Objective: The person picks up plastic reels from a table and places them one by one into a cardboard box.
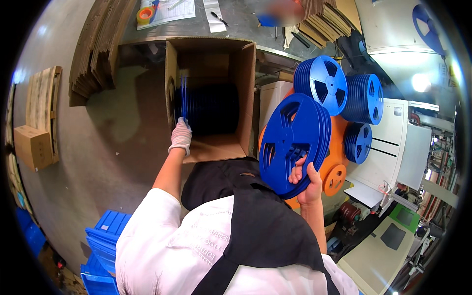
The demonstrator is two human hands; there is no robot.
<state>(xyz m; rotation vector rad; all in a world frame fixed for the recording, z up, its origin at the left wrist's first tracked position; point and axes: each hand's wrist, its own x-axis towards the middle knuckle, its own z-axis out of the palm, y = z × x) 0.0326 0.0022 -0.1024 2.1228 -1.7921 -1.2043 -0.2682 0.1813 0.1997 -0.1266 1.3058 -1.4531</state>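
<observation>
My left hand (181, 136), in a white knit glove, reaches into an open cardboard box (249, 73). Its fingers close on the edge of a blue plastic reel (184, 98) at the left end of the row. Beside it, many dark blue reels (214, 110) stand on edge, packed together inside the box. My bare right hand (307, 182) grips a small stack of blue plastic reels (285, 130) to the right of the box. Those fingers pass through an opening in the reels, with the thumb on the outer side.
Behind the held stack, more blue reels (332, 83) sit by an orange stand (339, 147). A metal table (191, 24) across the back bears tape (145, 15), papers and a pen (219, 18). Flattened cardboard (96, 49) leans at left; blue crates (105, 241) stand lower left.
</observation>
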